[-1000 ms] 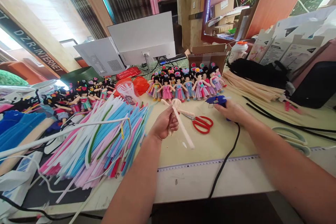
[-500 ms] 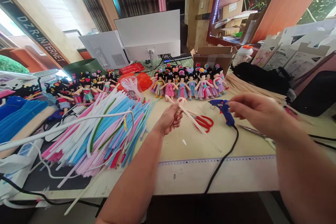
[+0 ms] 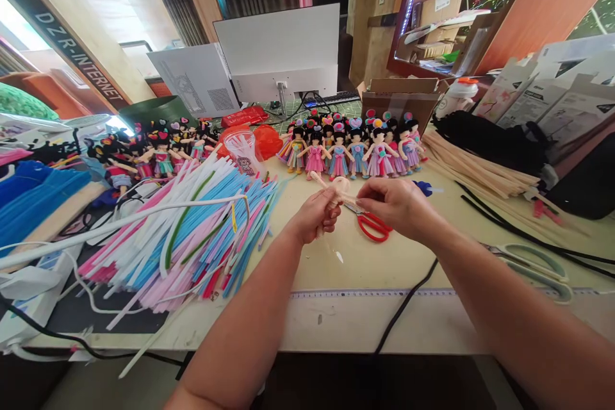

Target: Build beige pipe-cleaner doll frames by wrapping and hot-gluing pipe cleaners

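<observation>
Cream fuzzy stems, bent into a small looped piece (image 3: 343, 187), are pinched in my left hand (image 3: 317, 213) above the middle of the table. My right hand (image 3: 396, 202) has its thumb and fingertips closed on the stem end at the right of the same piece. Just below and between the hands lie red-handled scissors (image 3: 375, 228), their blades partly hidden. A blue glue gun (image 3: 423, 188) shows only in part behind my right hand, and its black cord runs down to the table's front edge.
Coloured stems (image 3: 192, 230) are piled at the left. Small dolls (image 3: 355, 148) stand along the back. Cream stems (image 3: 480, 163) and green-handled scissors (image 3: 535, 262) lie at the right. A ruler strip (image 3: 360, 294) runs along the front.
My right hand has moved left from beside the glue gun to the cream piece and closed on its end. My left hand keeps its hold. The view has shifted slightly.
</observation>
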A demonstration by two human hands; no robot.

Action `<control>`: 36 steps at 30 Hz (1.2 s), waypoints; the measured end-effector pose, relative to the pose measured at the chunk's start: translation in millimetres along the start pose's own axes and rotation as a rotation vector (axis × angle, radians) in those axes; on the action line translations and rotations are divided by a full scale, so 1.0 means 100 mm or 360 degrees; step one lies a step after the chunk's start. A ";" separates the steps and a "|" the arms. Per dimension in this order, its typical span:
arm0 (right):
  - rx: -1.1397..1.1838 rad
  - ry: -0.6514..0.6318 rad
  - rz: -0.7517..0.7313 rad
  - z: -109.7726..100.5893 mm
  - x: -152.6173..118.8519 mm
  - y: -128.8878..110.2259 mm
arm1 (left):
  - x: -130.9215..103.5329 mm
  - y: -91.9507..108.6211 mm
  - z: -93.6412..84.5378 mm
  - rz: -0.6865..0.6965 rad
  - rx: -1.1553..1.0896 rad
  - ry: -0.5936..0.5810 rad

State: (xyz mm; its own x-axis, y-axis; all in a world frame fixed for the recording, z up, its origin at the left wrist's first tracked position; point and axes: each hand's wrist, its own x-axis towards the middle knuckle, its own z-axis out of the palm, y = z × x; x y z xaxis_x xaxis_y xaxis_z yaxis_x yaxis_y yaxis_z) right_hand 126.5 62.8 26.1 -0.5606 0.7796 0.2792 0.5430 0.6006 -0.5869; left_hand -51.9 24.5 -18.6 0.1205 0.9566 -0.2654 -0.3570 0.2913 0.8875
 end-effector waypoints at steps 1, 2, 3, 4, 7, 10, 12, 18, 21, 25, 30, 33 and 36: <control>-0.0004 0.0016 0.0003 -0.01 0.00 0.02 | 0.00 0.01 0.00 -0.0034 -0.0011 -0.0023; -0.0007 0.0020 0.0007 -0.01 0.01 0.03 | 0.00 0.02 0.00 -0.0058 -0.0023 -0.0045; -0.0005 0.0015 0.0009 -0.01 0.02 0.04 | 0.00 0.04 0.00 -0.0072 -0.0037 -0.0065; 0.0003 0.0011 0.0012 -0.01 0.02 0.05 | -0.01 0.05 0.00 -0.0079 -0.0053 -0.0086; 0.0054 0.0004 0.0014 0.00 0.04 0.08 | -0.02 0.07 0.00 -0.0101 -0.0097 -0.0138; 0.0102 -0.0006 0.0016 0.01 0.06 0.12 | -0.03 0.07 0.00 -0.0110 -0.0121 -0.0160; 0.0121 0.0000 0.0029 0.03 0.07 0.15 | -0.03 0.06 -0.01 -0.0099 -0.0132 -0.0158; 0.0205 0.0030 0.0048 0.06 0.09 0.24 | -0.01 0.01 -0.05 0.0015 -0.0131 -0.0077; 0.0267 0.0035 0.0049 0.09 0.08 0.29 | 0.01 -0.02 -0.08 0.0080 -0.0058 -0.0011; 0.0317 0.0050 0.0066 0.14 0.07 0.35 | 0.03 -0.05 -0.10 0.0155 0.0010 0.0000; 0.0357 0.0045 0.0168 0.19 0.07 0.41 | 0.05 -0.04 -0.09 0.0220 0.0000 0.0098; 0.0396 0.0058 0.0167 0.22 0.08 0.43 | 0.06 -0.04 -0.09 0.0216 0.0040 0.0180; 0.0417 0.0058 0.0147 0.24 0.08 0.45 | 0.05 -0.04 -0.08 0.0238 0.0101 0.0182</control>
State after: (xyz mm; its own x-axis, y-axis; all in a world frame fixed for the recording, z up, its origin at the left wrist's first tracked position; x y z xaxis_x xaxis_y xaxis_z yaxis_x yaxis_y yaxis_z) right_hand 131.8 91.7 -16.7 -0.4907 0.8377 0.2398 0.4077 0.4640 -0.7864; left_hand -57.3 28.1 -27.0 -0.0369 0.9853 -0.1665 -0.3036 0.1477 0.9413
